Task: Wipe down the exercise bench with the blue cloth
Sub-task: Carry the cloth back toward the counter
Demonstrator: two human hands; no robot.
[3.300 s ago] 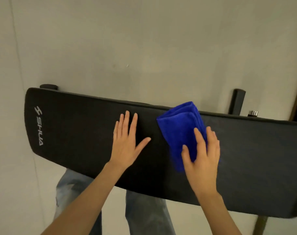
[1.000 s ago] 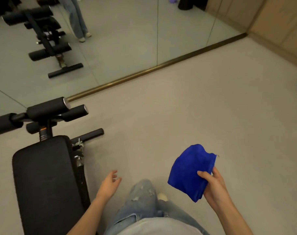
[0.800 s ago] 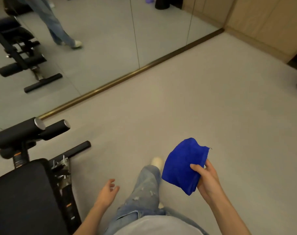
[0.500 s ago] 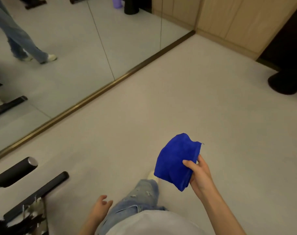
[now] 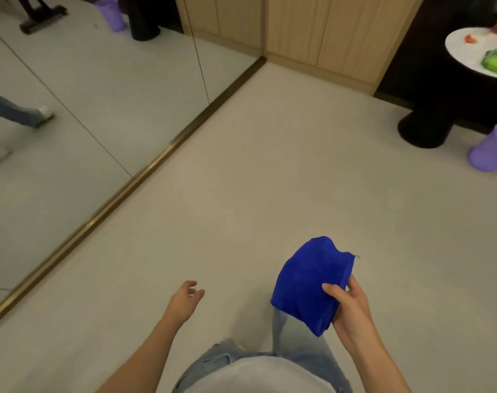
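My right hand holds the folded blue cloth in front of me at the lower right, thumb over its near edge and fingers curled behind it. My left hand hangs free at the lower middle with loosely curled fingers and holds nothing. The exercise bench is out of view. My jeans-clad legs show below the cloth.
A floor mirror with a brass base strip runs along the left. Wooden cabinet doors line the back. A round white table on a black pedestal stands at the right, with a purple bin beside it.
I have turned right, away from the bench, which slid out of view at the left. The cloth stays in my right hand; the table and purple bin have come into view.
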